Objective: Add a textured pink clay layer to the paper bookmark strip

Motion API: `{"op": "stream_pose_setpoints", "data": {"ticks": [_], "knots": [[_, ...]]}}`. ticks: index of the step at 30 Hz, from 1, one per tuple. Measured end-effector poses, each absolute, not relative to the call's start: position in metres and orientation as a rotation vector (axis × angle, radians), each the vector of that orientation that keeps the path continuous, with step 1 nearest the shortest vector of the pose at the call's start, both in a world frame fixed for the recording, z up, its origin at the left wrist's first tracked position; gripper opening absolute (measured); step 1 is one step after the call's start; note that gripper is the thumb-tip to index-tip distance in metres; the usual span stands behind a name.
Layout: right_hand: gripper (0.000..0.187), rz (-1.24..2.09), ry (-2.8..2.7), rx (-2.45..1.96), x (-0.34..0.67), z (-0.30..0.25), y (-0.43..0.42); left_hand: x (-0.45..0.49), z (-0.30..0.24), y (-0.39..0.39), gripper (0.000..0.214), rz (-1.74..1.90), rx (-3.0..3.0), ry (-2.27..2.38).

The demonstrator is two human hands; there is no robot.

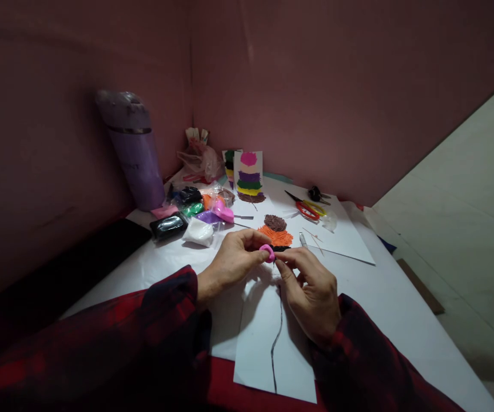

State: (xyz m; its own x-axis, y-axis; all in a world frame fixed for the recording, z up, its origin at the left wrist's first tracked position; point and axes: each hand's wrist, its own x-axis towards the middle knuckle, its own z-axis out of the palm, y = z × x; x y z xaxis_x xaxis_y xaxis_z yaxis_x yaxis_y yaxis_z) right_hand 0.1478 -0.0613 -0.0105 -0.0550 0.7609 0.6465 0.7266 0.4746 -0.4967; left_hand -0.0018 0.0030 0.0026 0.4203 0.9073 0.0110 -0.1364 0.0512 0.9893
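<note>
A lump of bright pink modelling clay [267, 253] is pinched between the thumb and fingers of my left hand [240, 254]. My right hand [311, 286] has its thumb and forefinger closed at the right side of the same clay, with its other fingers curled in. Below the hands lies a white paper sheet [258, 349] with a wavy dark line [276, 340] running down it. Just beyond my fingers, textured brown [275, 222], orange [275, 235] and black [280, 249] clay patches sit stacked, the black one partly hidden.
Wrapped clay packets [198, 232] cluster at the left, near a tall purple bottle [138, 154]. A card with coloured bands [249, 176] leans at the back. Red-handled scissors [307, 210], thin sticks [315, 240] and a small cutter blade [302, 240] lie to the right.
</note>
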Motion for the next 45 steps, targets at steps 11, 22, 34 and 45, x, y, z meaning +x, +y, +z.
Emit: {"op": "stream_pose_setpoints", "data": {"ticks": [11,22,34,45], "knots": [[0.013,0.057,-1.783,-1.243,0.148,-0.0122,-0.0609,-0.0003,0.0003,0.0021,0.018,0.901,1.19,0.758],[0.014,0.061,-1.782,-1.24,0.1485,-0.0134,-0.0607,0.0,0.0042,0.0028,0.007,0.908,1.192,0.76],[0.014,0.049,-1.77,-1.241,0.1477,-0.0115,-0.0606,-0.0021,0.0023,0.002,0.01,0.915,1.21,0.72],[0.013,0.051,-1.769,-1.235,0.148,-0.0111,-0.0613,-0.0009,0.0033,0.0023,0.015,0.956,1.204,0.721]]}}
